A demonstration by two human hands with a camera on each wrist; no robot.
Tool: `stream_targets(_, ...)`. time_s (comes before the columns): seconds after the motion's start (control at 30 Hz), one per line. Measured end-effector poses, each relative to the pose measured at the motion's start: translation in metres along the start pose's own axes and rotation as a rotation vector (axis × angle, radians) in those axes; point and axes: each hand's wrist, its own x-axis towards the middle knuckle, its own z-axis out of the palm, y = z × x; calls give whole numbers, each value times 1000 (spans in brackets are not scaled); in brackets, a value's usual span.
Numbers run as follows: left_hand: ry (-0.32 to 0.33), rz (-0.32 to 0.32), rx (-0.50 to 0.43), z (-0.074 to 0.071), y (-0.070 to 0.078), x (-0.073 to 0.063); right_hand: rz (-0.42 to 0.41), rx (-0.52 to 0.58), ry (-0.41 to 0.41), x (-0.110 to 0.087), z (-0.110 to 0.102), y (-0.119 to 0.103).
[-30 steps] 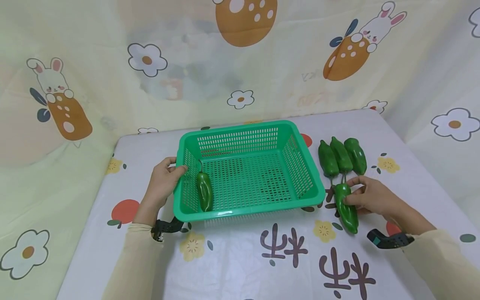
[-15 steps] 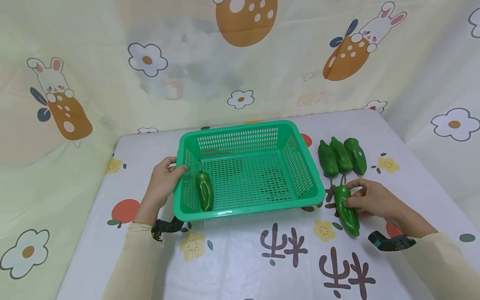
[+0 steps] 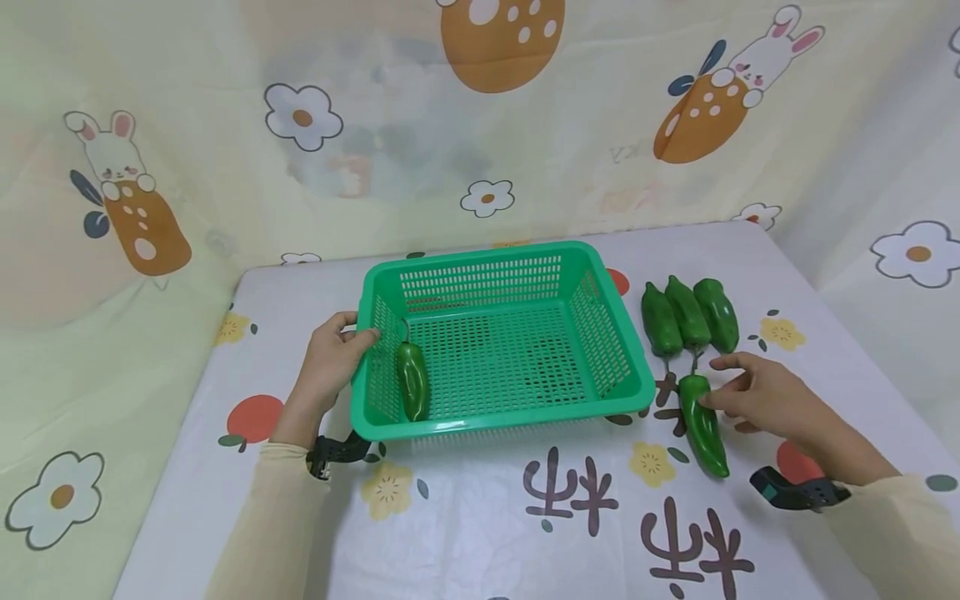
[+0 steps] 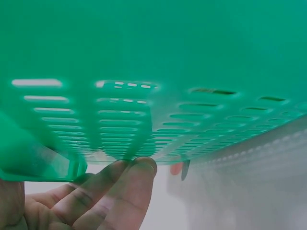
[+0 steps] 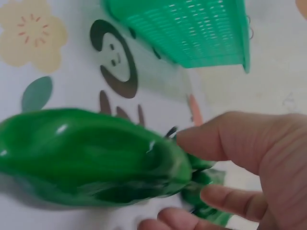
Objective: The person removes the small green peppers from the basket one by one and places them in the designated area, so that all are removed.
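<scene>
My left hand (image 3: 330, 357) grips the left rim of a green plastic basket (image 3: 487, 427), thumb on top and fingers outside against its slotted wall, as the left wrist view shows. Inside, along the left wall, lies one green pepper (image 3: 413, 382). On the table right of the basket is another green pepper (image 3: 703, 429), its stem pointing away from me. Beside it is my right hand (image 3: 768, 400), with fingers spread loosely. In the right wrist view the thumb (image 5: 206, 139) is at the stem end of this pepper (image 5: 86, 153), and the fingers stand apart from it.
Three more green peppers (image 3: 688, 317) lie side by side behind the right-hand pepper, close to its stem. A patterned cloth (image 3: 450, 533) covers the table. Behind it hangs a printed curtain (image 3: 405, 167).
My right hand drew the pepper slightly toward me, then its fingers loosened and moved a little to the right off it. The left hand and basket stayed put; the head view shifted slightly.
</scene>
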Motion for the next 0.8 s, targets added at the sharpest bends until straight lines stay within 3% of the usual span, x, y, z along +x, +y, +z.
stream_targets(0.2, -6, 4, -13, 0, 1, -1, -53, -70, 127, -4, -8, -28)
stream_targets(0.43, -6, -4, -16, -1, 2, 0, -189, -95, 209, -1, -10, -90)
stream_targets(0.6, -3, 0, -25, 0, 3, -1, -236, -77, 173, 4, -3, -140)
stream_targets(0.8, 8, 2, -30, 1, 1, -1, -323, 19, 32, 19, 23, -193)
